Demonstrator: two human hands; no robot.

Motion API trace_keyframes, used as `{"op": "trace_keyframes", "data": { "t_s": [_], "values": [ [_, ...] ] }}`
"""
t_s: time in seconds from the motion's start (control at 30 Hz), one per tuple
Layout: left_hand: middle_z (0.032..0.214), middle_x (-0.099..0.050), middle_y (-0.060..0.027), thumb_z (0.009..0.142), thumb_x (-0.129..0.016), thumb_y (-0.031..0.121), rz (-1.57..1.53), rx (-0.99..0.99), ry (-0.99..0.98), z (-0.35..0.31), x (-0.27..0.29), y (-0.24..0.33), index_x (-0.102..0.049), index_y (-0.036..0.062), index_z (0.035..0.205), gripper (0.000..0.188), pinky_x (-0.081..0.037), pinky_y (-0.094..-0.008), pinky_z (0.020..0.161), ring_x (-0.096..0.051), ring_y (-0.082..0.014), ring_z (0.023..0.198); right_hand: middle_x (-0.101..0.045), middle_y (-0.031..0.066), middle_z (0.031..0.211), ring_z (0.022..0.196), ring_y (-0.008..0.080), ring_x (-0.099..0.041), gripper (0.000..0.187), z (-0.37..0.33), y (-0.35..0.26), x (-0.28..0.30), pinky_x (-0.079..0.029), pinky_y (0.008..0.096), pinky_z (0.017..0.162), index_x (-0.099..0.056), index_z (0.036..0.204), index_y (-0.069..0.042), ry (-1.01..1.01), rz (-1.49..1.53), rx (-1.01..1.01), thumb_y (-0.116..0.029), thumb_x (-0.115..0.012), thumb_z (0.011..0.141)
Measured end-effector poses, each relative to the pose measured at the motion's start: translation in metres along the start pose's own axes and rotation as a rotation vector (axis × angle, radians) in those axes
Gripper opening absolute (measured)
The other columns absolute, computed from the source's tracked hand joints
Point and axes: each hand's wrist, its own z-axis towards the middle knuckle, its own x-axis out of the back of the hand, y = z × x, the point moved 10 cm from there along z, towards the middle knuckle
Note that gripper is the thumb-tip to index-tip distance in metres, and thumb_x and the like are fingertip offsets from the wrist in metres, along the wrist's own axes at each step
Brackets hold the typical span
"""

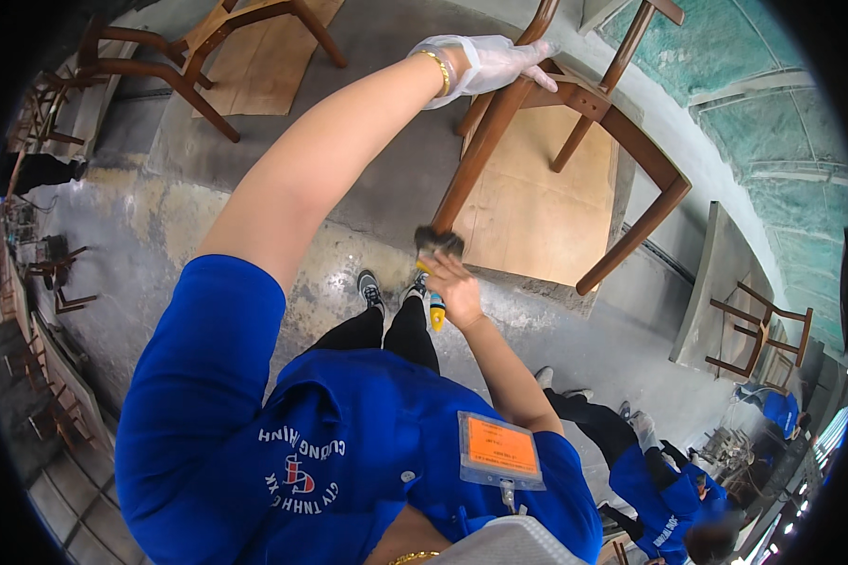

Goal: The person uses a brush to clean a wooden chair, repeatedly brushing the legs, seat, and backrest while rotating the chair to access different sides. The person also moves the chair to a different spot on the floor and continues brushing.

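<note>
A brown wooden chair frame [485,141] stands tilted in front of me, at the top of the view. My left hand [499,64], in a thin clear plastic glove, is closed around an upper part of the frame. My right hand [454,287] grips a brush [436,243] with dark, wide bristles and a yellow and blue handle. Its bristles meet the near end of a long leg of the chair frame and look smeared by motion. The fingers of my right hand partly hide the handle.
Plywood [528,217] lies beneath the chair frame. Another chair frame [193,80] stands at the upper left, beside a second plywood sheet [264,66]. A co-worker in blue [664,499] is at the lower right; a further chair frame [758,330] stands near the right wall.
</note>
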Motion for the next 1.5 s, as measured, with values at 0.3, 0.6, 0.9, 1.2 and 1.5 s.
{"op": "trace_keyframes", "data": {
  "t_s": [0.3, 0.6, 0.9, 1.2, 1.5],
  "values": [
    [0.168, -0.046, -0.0204, 0.105, -0.007, 0.083, -0.02, -0.126, -0.035, 0.001, -0.003, 0.001, -0.069, 0.034, 0.148, 0.09, -0.02, -0.052, 0.134, -0.032, -0.0417, 0.161, -0.072, 0.0073, 0.145, 0.135, 0.0393, -0.066, 0.004, 0.089, 0.054, 0.197, -0.057, 0.046, 0.109, -0.069, 0.082, -0.01, 0.574, -0.1, -0.037, -0.006, -0.068, 0.083],
    [0.172, -0.042, -0.0163, 0.106, -0.006, 0.08, -0.003, -0.064, -0.044, 0.002, -0.009, -0.007, -0.069, 0.0277, 0.148, 0.092, -0.018, -0.051, 0.136, -0.029, -0.0412, 0.162, -0.074, 0.0019, 0.142, 0.137, 0.0273, -0.066, 0.019, 0.011, 0.003, 0.01, -0.057, 0.0405, 0.11, -0.08, 0.092, -0.015, -0.091, 0.069, -0.099, -0.005, -0.069, 0.08],
    [0.17, -0.042, -0.0268, 0.106, -0.018, 0.081, -0.092, -0.045, -0.15, -0.017, -0.014, -0.002, -0.062, 0.0255, 0.156, 0.087, -0.019, -0.0464, 0.133, -0.027, -0.0426, 0.163, -0.074, 0.0099, 0.142, 0.139, 0.0346, -0.065, 0.011, 0.099, 0.026, 0.234, -0.048, 0.0502, 0.121, -0.061, 0.078, -0.008, 0.52, -0.158, -0.04, -0.015, -0.065, 0.086],
    [0.166, -0.043, -0.0222, 0.097, -0.074, 0.053, -0.394, 0.045, -0.379, 0.004, -0.096, -0.034, -0.074, 0.0023, 0.135, 0.064, -0.041, -0.0375, 0.12, -0.053, -0.0304, 0.145, -0.076, 0.0213, 0.134, 0.126, 0.034, -0.072, 0.023, -0.165, 0.038, 0.189, -0.056, 0.0424, 0.107, -0.059, 0.076, -0.001, 0.891, 0.394, -0.766, 0.019, -0.068, 0.083],
    [0.073, -0.065, -0.0089, 0.079, -0.072, 0.006, -0.717, 0.194, -0.504, 0.115, -0.235, -0.068, -0.068, 0.0026, 0.073, 0.009, -0.056, -0.0343, 0.076, -0.068, -0.0234, 0.076, -0.064, 0.0229, 0.152, 0.116, 0.021, -0.067, 0.025, -0.363, 0.075, 0.103, -0.052, 0.0302, 0.087, -0.056, 0.081, -0.007, 1.495, 0.807, -1.227, 0.013, -0.067, 0.09]
  ]
}}
